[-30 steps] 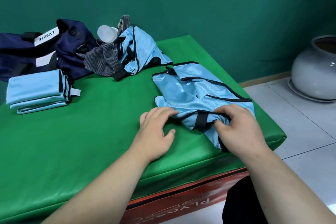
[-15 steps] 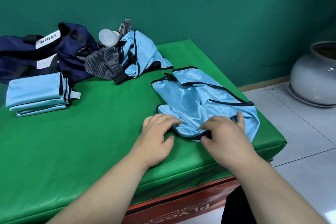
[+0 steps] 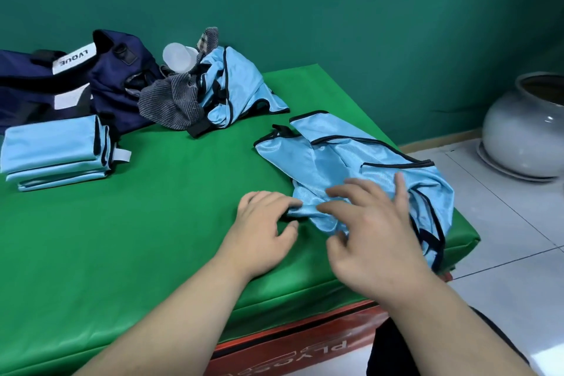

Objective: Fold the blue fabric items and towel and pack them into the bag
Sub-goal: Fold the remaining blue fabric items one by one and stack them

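A light blue fabric item with black trim (image 3: 338, 159) lies crumpled at the right of the green mat (image 3: 152, 223), one corner hanging over the edge. My left hand (image 3: 262, 235) pinches its near left edge between fingers and thumb. My right hand (image 3: 369, 232) hovers over the fabric with fingers spread and straight, slightly blurred. A stack of folded blue items (image 3: 55, 151) sits at the far left. Another crumpled blue item (image 3: 235, 88) lies at the back beside a grey striped towel (image 3: 168, 104). The navy bag (image 3: 76, 76) stands at the back left.
A translucent plastic cup (image 3: 178, 58) rests on the pile by the bag. A grey ceramic pot (image 3: 525, 128) stands on the tiled floor to the right. The mat's right and near edges drop off to a red base (image 3: 299, 342).
My right hand let go of the fabric's black-trimmed edge, lifted and spread its fingers above the item. The fabric's right corner now hangs further over the mat edge. My left hand stayed put.
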